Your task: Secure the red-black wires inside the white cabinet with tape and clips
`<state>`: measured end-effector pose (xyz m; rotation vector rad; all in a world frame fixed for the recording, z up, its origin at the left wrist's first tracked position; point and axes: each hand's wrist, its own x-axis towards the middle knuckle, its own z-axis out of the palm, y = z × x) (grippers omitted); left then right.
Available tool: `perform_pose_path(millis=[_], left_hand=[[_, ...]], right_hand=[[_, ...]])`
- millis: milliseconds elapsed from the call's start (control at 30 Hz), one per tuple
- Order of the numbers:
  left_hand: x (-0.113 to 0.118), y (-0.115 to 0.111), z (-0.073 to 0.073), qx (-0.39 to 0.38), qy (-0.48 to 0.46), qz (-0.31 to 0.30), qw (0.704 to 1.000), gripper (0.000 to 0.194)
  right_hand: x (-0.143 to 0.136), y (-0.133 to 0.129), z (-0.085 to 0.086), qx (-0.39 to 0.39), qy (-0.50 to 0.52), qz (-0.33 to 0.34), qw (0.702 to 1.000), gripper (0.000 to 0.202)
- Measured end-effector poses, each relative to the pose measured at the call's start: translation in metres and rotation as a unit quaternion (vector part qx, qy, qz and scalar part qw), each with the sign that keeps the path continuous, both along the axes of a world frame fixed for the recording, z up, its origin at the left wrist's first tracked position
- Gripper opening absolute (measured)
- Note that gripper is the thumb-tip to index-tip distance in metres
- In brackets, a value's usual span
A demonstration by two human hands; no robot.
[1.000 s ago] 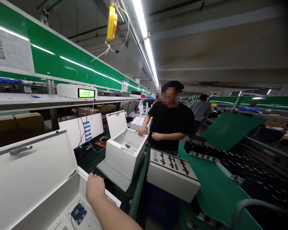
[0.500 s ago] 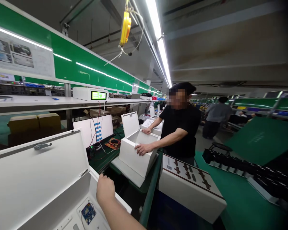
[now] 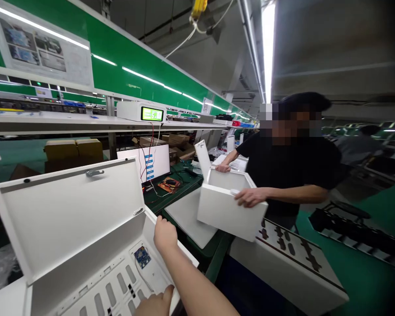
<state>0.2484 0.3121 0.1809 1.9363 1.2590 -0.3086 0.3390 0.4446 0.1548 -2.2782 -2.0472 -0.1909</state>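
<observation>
A large open white box [image 3: 69, 210] stands in front of me, its lid tilted back. Inside are slotted cut-outs and a small blue circuit board [image 3: 142, 256]. My right hand [image 3: 164, 235] grips the top edge of the box's right wall. At the bottom edge of the view, my left hand [image 3: 154, 303] rests on the front of the box with its thumb raised and its fingers hidden. Across from me a co-worker in a black shirt [image 3: 292, 175] holds a smaller open white box [image 3: 227, 210] with both hands, above a flat white base plate [image 3: 187, 217].
A white slotted panel [image 3: 283, 263] lies to the right, beside the green bench edge. A monitor [image 3: 145, 162], red wires and a meter with a green display [image 3: 141, 113] stand on the shelving behind. Cardboard boxes [image 3: 74, 151] sit under the shelf. Dark trays lie at the far right.
The co-worker has lifted the smaller white box off its base plate and swung it toward the aisle. My left hand has come into view at the front of the box. My right hand stays on the wall.
</observation>
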Motion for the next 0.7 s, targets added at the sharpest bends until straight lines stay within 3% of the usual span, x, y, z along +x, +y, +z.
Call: perform_pose_path(millis=[233, 367, 533, 700], left_hand=[[0.012, -0.013, 0.015, 0.046, 0.05, -0.001, 0.998, 0.077], [0.005, -0.019, 0.018, 0.076, 0.004, 0.009, 0.997, 0.069], [-0.004, -0.018, 0.014, 0.079, -0.056, -0.015, 0.995, 0.062], [-0.009, -0.017, 0.002, 0.083, -0.07, -0.017, 0.994, 0.061]], right_hand=[[0.01, 0.004, 0.001, -0.002, 0.015, 0.005, 1.0, 0.022], [0.009, 0.003, 0.004, -0.009, 0.024, 0.009, 1.0, 0.021], [0.007, 0.003, 0.006, -0.02, 0.028, 0.015, 0.999, 0.021], [0.006, 0.003, 0.007, -0.017, 0.039, 0.013, 0.999, 0.02]])
